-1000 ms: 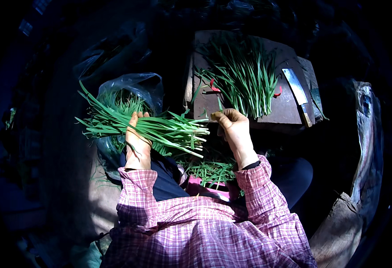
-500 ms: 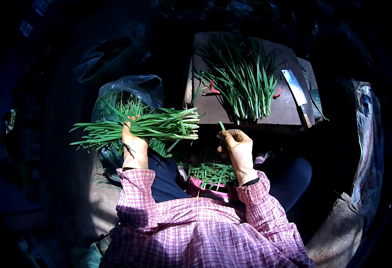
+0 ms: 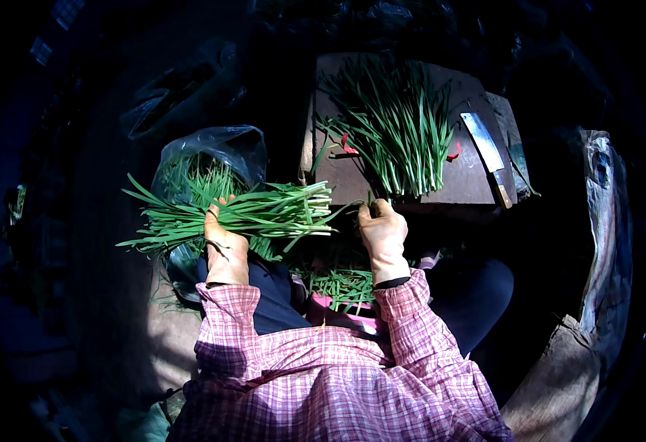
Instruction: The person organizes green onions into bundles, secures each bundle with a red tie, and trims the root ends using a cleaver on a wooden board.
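My left hand (image 3: 226, 247) is closed around a bunch of garlic chives (image 3: 286, 210), held level with the pale stem ends pointing right. To the right of those ends, my right hand (image 3: 384, 236) is closed in a pinch, its fingertips partly hidden. A thin green leaf seems to be caught in it, and a loose strand trails from the bunch toward the fingers. Beyond my hands, a larger pile of chives (image 3: 411, 140) lies on a brown board (image 3: 477, 177), with red ties showing at its sides.
A cleaver (image 3: 485, 144) with a wooden handle rests on the board's right side. At left stands a clear plastic bag (image 3: 245, 142) with more chives. Leaf scraps (image 3: 341, 286) fill a pink container (image 3: 346, 315) between my legs. A pale sack (image 3: 599, 236) stands at far right.
My right hand has moved slightly left and up, nearer the stem ends, and turned so its back shows. The leaf piece sticking up from its fingers looks shorter. My left hand keeps its hold.
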The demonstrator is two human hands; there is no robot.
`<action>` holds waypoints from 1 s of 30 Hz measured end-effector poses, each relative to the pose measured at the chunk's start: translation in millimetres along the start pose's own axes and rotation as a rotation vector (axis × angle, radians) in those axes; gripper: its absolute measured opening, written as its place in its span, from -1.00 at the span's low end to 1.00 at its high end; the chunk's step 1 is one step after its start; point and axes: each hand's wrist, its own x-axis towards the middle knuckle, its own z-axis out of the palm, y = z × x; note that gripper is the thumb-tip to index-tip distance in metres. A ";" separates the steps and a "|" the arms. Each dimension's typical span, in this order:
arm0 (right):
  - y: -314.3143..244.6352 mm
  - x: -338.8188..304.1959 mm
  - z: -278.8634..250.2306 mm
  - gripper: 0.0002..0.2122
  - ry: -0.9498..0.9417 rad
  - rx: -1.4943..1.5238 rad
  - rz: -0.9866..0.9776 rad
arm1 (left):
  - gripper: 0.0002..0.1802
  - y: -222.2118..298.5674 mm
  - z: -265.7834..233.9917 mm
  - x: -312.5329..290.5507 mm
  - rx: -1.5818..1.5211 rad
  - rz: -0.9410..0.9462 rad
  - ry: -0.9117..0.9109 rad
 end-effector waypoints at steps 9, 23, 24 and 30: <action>-62.4 -20.1 -19.4 -0.79 -0.462 0.938 0.442 | -0.84 -10.0 8.3 2.8 0.027 0.033 -0.022; -12.3 -3.4 -6.3 -0.60 -0.825 1.237 0.343 | -0.89 -7.7 14.4 -12.9 0.079 -0.032 -0.161; -15.4 -3.8 -0.7 -0.62 -0.832 1.264 0.396 | -0.91 -11.3 16.1 -14.3 0.112 -0.035 -0.140; -28.6 -4.0 -12.0 -0.81 -0.607 1.180 0.528 | -0.90 1.0 -0.6 13.1 0.126 -0.162 -0.215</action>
